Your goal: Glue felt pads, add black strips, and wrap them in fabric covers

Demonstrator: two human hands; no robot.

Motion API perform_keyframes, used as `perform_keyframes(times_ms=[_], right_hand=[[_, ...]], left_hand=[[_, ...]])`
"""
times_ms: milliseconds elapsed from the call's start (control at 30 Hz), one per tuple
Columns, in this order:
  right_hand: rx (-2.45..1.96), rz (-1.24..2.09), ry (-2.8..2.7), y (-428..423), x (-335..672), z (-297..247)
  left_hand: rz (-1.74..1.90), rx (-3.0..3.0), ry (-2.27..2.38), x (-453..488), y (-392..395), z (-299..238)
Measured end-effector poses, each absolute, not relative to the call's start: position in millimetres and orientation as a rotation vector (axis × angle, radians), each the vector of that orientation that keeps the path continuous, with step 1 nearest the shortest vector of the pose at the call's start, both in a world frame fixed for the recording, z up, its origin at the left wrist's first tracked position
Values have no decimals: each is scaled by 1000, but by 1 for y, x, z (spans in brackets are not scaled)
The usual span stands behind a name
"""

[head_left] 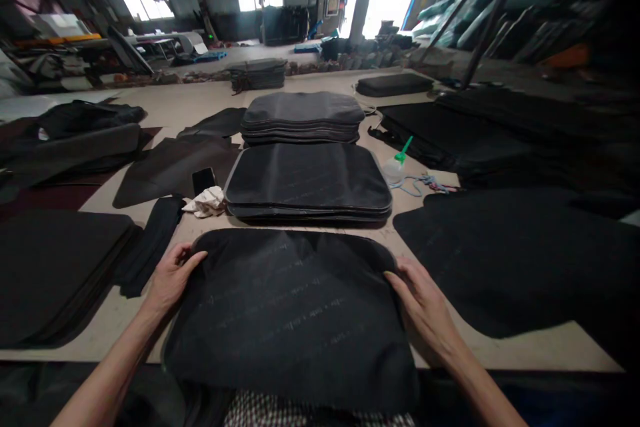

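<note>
"Start at the far left for me."

"A dark stack (60,273) lies on the bench (550,350), with a folded black strip (150,247) just beside it. Then the left hand (173,273), pinching the black panel (295,320) by its left side, thumb on top."

"And the panel itself?"

"In the middle, right in front of the person, its near edge reaching past the bench's edge. I can't tell how much of it is raised. I'd keep the pull even, since it looks soft and is rippling along the far side."

"Right side?"

"The right hand (420,293) has a matching grip, thumb on top. I'd hold both at one height so neither corner sags, and keep those fingers clear of the dark sheet (520,260) farther right."
</note>
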State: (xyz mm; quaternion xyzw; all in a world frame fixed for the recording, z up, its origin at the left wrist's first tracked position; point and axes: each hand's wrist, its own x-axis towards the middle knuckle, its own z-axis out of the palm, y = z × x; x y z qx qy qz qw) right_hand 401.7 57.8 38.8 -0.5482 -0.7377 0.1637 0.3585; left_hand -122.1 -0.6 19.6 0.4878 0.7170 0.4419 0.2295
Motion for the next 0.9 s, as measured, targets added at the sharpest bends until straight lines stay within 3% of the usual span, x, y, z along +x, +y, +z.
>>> perform_keyframes(times_ms=[133, 367, 600, 900], right_hand=[[-1420, 321, -2036, 72, 399, 33], [-1588, -157, -2145, 56, 375, 58], [-1412, 12, -2525, 27, 296, 46], [-1605, -55, -2520, 27, 339, 26]], left_hand=[[966, 1537, 2117, -122, 6, 21], [823, 1979, 2253, -104, 5, 40], [273, 2406, 1794, -21, -4, 40], [91, 2349, 1933, -48, -14, 26]])
